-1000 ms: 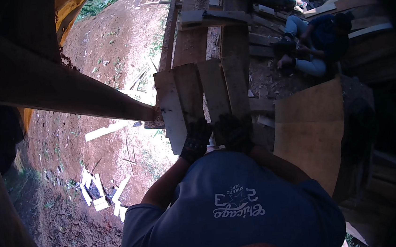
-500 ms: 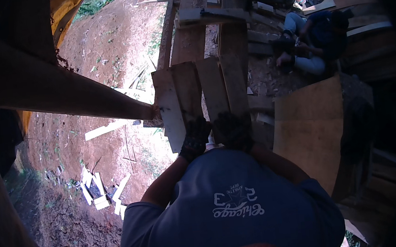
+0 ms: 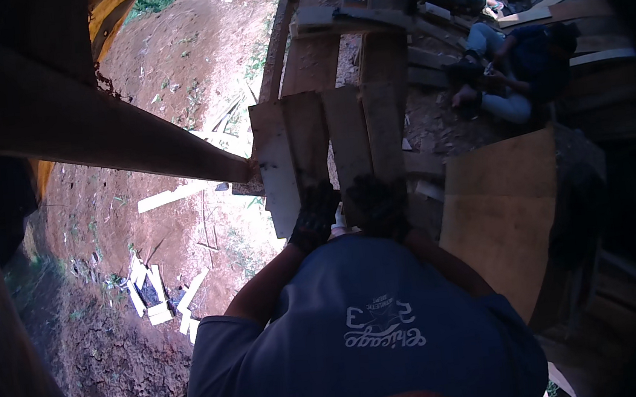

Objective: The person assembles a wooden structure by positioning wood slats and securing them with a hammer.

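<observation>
Both my hands wear black gloves and lie on a row of short wooden boards in front of my body. Under my left hand (image 3: 315, 218) are the near ends of the left boards, among them a pale outer board (image 3: 276, 168) and a browner board (image 3: 306, 135). My right hand (image 3: 379, 207) rests on the two right boards, an inner board (image 3: 346, 128) and an outer board (image 3: 382, 128). The fingers of both hands look stretched forward and spread, though deep shade blurs them. A narrow gap runs between the two middle boards.
A thick dark beam (image 3: 178, 154) slants in from the left, ending beside the boards. Long planks (image 3: 310, 67) extend beyond them. A plywood sheet (image 3: 496, 205) stands at the right. Another person (image 3: 526, 67) sits at the upper right near stacked lumber. Wood offcuts (image 3: 159, 312) lie on the dirt lower left.
The view has shifted slightly. The boards' far ends sit more level, and the left boards tilt less. Both hands remain on the boards.
</observation>
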Motion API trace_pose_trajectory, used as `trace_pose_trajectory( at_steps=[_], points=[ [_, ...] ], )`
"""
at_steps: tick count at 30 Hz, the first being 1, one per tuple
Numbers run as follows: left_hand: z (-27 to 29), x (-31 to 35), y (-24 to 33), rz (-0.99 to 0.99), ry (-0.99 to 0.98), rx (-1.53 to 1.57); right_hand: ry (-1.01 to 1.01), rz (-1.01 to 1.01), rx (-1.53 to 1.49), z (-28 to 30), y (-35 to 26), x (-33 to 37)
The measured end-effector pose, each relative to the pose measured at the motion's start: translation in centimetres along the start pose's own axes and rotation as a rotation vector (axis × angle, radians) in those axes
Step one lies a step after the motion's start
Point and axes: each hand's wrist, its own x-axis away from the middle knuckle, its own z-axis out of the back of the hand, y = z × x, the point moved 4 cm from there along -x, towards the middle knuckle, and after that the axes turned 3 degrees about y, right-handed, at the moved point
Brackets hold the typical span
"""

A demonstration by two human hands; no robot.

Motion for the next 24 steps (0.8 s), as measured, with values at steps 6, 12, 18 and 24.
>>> trace_pose_trajectory(
  at_steps=[6,12,18,24],
  points=[
    [-0.5,0.0,-0.4,0.062,-0.104,0.051,0.048,0.03,-0.107,-0.6,0.1,0.1],
    [-1.2,-0.6,-0.6,0.066,-0.104,-0.003,-0.008,0.047,0.704,-3.0,0.3,1.3],
    [1.4,-0.7,0.2,0.036,-0.068,-0.02,-0.041,0.024,0.009,2.4,-0.9,-0.5],
    [1.1,-1.0,0.2,0.002,-0.107,0.009,-0.002,-0.001,0.026,0.3,0.4,0.5]
  ],
)
